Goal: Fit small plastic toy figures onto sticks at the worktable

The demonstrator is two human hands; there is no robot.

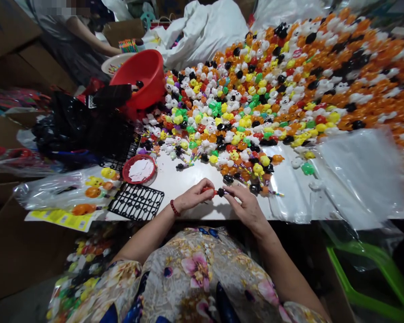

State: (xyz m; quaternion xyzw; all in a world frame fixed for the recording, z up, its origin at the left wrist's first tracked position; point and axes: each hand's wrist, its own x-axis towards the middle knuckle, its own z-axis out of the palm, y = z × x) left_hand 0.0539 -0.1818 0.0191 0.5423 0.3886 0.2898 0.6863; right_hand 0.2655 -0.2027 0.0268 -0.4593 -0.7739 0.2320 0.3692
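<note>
Between left hand (192, 196) and right hand (245, 206), both pinching, small red-black piece (216, 192), mostly hidden; shape unclear

A white table (185, 184) carries heaped colourful toy figures (272, 89), a red bowl (144, 76).

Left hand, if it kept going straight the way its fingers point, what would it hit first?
The left hand points right, so it would probably meet the right hand first; both already pinch the same small red-and-black piece between them.
</note>
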